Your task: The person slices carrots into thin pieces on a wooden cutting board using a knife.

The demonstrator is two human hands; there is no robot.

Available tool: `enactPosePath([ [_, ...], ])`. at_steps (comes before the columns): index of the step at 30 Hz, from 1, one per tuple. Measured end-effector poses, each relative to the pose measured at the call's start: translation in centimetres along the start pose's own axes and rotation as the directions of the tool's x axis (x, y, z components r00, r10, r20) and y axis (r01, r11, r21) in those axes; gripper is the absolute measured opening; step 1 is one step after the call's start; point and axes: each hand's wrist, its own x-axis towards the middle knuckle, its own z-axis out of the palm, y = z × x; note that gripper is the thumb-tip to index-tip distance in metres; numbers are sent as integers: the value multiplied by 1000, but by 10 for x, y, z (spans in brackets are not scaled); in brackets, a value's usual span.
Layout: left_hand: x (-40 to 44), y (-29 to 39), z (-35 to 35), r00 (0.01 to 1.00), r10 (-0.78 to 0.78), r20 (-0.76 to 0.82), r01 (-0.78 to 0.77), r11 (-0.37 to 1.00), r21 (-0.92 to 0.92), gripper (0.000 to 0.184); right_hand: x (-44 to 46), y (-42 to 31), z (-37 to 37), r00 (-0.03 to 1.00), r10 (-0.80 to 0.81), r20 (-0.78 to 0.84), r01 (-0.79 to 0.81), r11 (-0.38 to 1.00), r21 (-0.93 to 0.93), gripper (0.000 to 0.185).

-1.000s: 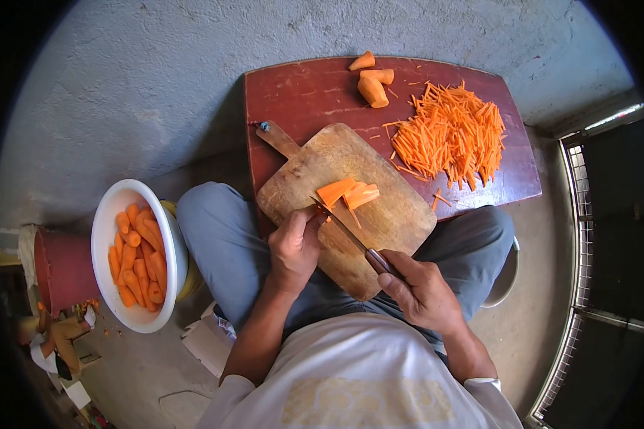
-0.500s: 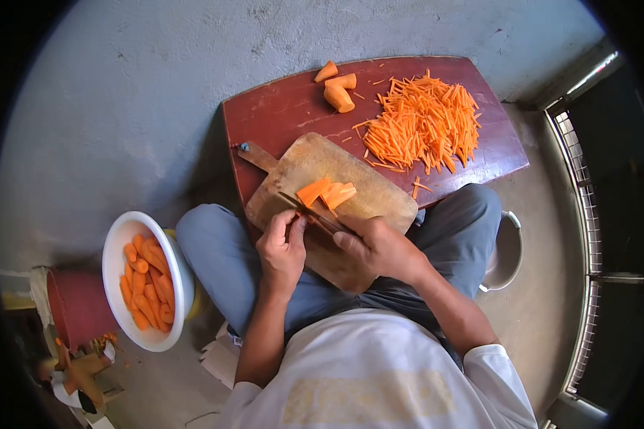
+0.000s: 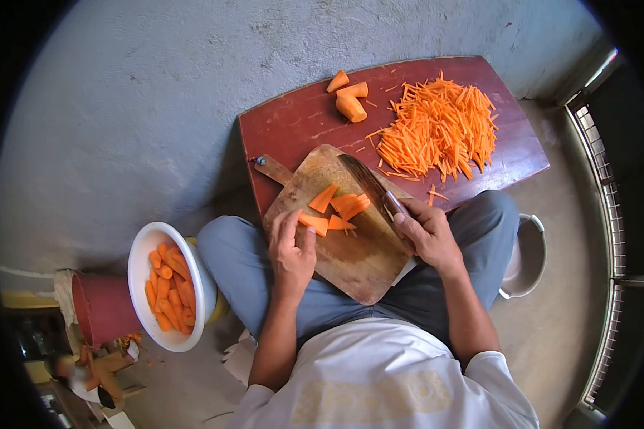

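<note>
My right hand (image 3: 431,236) is wrapped round the handle of a knife (image 3: 365,177). Its dark blade points up and to the left over the right side of a wooden cutting board (image 3: 365,268). At the board's left edge, the thumb and fingers of my left hand (image 3: 292,256) are on either side of the near end of a carrot piece (image 3: 315,224), touching it. More cut carrot pieces (image 3: 350,205) lie just beyond, along with a pointed slice (image 3: 323,198) and a small wedge (image 3: 340,223). The board rests across my lap and the table edge.
A red table (image 3: 286,118) holds a heap of carrot strips (image 3: 440,129) and a few carrot chunks (image 3: 350,107). On my left stands a white basin (image 3: 137,286) of peeled carrots (image 3: 170,289), beside a red bucket (image 3: 100,307). A pale basin (image 3: 529,261) sits to the right.
The knife has moved from beside my left fingers to the board's right side, its blade swung up. The carrot pieces are now more spread out. The whole view has shifted slightly.
</note>
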Motion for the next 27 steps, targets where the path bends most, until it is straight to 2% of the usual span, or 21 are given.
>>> enactPosePath([
  [3, 4, 2, 1, 992, 55, 113, -60, 997, 41, 50, 2, 2, -5, 1000, -12, -18, 13, 1000, 27, 40],
  [4, 7, 3, 2, 985, 85, 154, -92, 995, 44, 52, 1, -3, -9, 1000, 27, 0, -27, 999, -28, 39],
  [6, 9, 6, 6, 977, 109, 185, -111, 994, 0, 59, 2, 3, -8, 998, -59, -17, 57, 994, -98, 39],
  [9, 9, 18, 8, 970, 136, 201, -143, 990, 18, 59, 4, 12, -8, 990, -138, -1, 137, 982, -130, 41],
  [11, 7, 28, 8, 942, 201, 269, -218, 975, 34, 60, 1, 11, -9, 993, -122, 10, 122, 988, -99, 41],
  [15, 6, 33, 19, 859, 303, 412, -383, 915, 125, 51, -10, -8, -14, 998, 7, 56, -8, 1000, 20, 40],
  [16, 7, 34, 23, 865, 317, 390, -386, 916, 112, 38, -10, -9, -15, 997, 34, 74, -38, 998, 48, 40],
  [19, 13, 28, 29, 861, 320, 396, -375, 924, 70, 27, -6, -1, -10, 998, -51, -21, 52, 998, 27, 46],
  [20, 15, 28, 33, 880, 336, 335, -374, 926, 53, 23, -7, -2, -9, 995, -78, -62, 80, 997, 23, 41],
  [23, 34, 21, 44, 906, 383, 180, -401, 913, 78, 25, -5, 4, -18, 996, -68, -58, 71, 996, 59, 35],
  [24, 45, 18, 43, 896, 405, 180, -431, 891, 141, 33, -4, 4, -19, 996, -69, -55, 75, 992, 99, 31],
  [27, 62, 14, 44, 943, 321, 85, -331, 928, 170, 40, -6, 4, -17, 993, -92, -74, 94, 995, 16, 33],
])
